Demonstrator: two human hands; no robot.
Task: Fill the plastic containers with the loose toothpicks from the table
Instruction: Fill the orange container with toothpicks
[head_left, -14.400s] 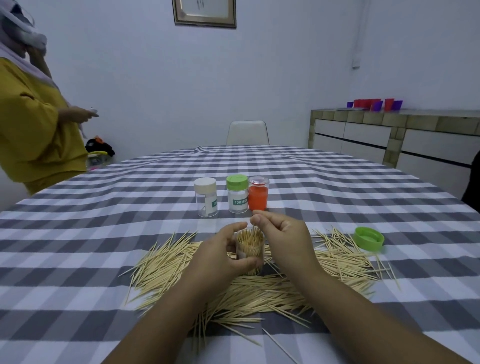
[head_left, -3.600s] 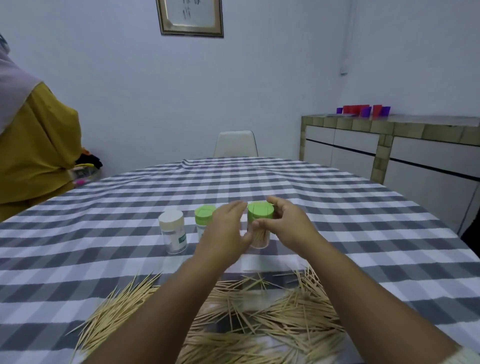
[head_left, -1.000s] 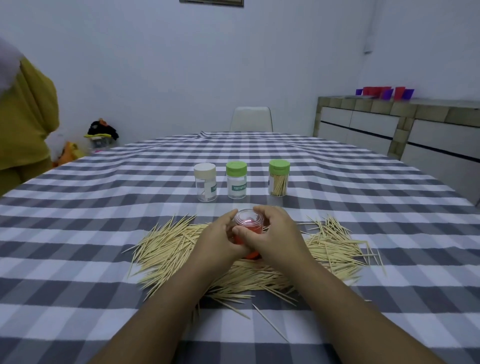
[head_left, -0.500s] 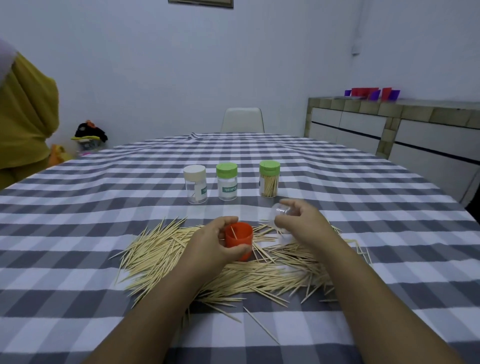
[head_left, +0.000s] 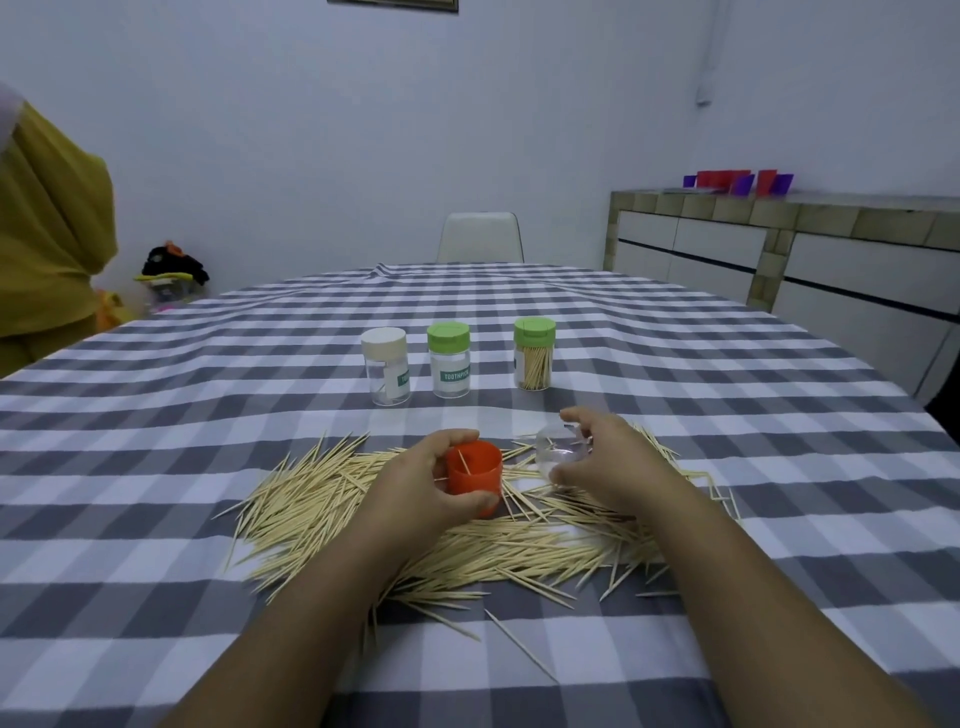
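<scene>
Step now: the person looks ready to put toothpicks into the orange cup (head_left: 474, 477); this is a guess from how things lie.
Left hand: the left hand (head_left: 423, 486) is curled round the orange cup and holds it upright on the pile.
Right hand: the right hand (head_left: 608, 462) holds the clear lid (head_left: 560, 451) with bent fingers, low over the toothpicks.
How to do it well: put the lid down off to the side, keep the cup steady, pick up a small bunch with the points all one way, and drop it in standing up.
Toothpicks: the loose toothpicks (head_left: 332, 499) are thin, pale sticks, spread in a wide messy pile on the checked tablecloth (head_left: 156, 467), all around both hands.
Inside the cup: one toothpick shows; it is nearly empty.
Other jars: behind the pile stand a white-lid jar (head_left: 386, 371) and a green-lid jar (head_left: 449, 358), both looking empty, and a filled green-lid jar (head_left: 534, 353).
</scene>
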